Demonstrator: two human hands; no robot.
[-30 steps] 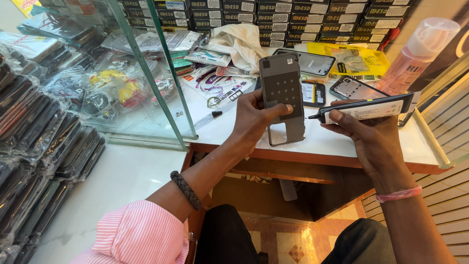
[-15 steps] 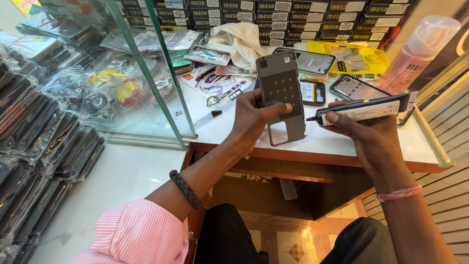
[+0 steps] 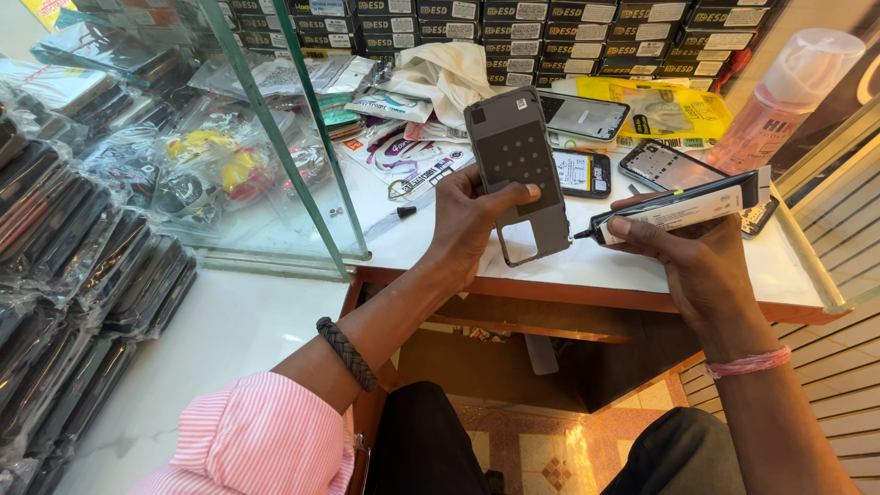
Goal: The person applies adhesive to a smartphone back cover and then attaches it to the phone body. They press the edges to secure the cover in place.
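Observation:
My left hand [image 3: 472,225] holds a grey phone back cover [image 3: 518,165] upright, its inner side with dark pads facing me, thumb pressed on its lower part. My right hand [image 3: 687,261] grips a black and white glue tube [image 3: 683,209], held level. The tube's thin nozzle points left, its tip just right of the cover's lower right edge. Both hands hover above the white worktop [image 3: 642,261].
Opened phones [image 3: 669,165] and a screen [image 3: 584,115] lie on the worktop beside a yellow packet [image 3: 674,105], a white cloth [image 3: 449,73] and a pink spray bottle [image 3: 788,96]. A glass case [image 3: 229,137] with bagged parts stands left. Stacked boxes [image 3: 550,37] line the back.
The cover has tilted slightly in my left hand. The tube's nozzle has edged a little nearer to the cover's right edge.

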